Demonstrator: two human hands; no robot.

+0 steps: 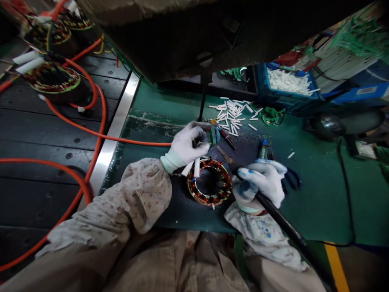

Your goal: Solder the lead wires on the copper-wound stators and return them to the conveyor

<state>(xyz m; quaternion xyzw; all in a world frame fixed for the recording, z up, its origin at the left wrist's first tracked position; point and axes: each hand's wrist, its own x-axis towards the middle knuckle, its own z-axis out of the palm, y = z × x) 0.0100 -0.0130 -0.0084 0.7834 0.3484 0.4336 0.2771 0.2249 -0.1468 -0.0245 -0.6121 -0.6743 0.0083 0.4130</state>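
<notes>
A small motor stator with copper windings lies on the green bench, white sleeves sticking up from its left rim. Beyond it, my left hand, in a white glove, has its fingers pinched around thin wires. My right hand, in a blue-stained white glove, wraps around a black-handled tool to the right of the stator. The tool's narrow tip points up and left toward my left hand, apart from it. A thick black cable trails from the tool past my right sleeve.
Short white tubes lie scattered behind my hands. A blue bin holds many more. A blue-capped marker and blue-handled pliers lie near my right hand. Larger stators and an orange hose occupy the left side. A dark overhang juts above.
</notes>
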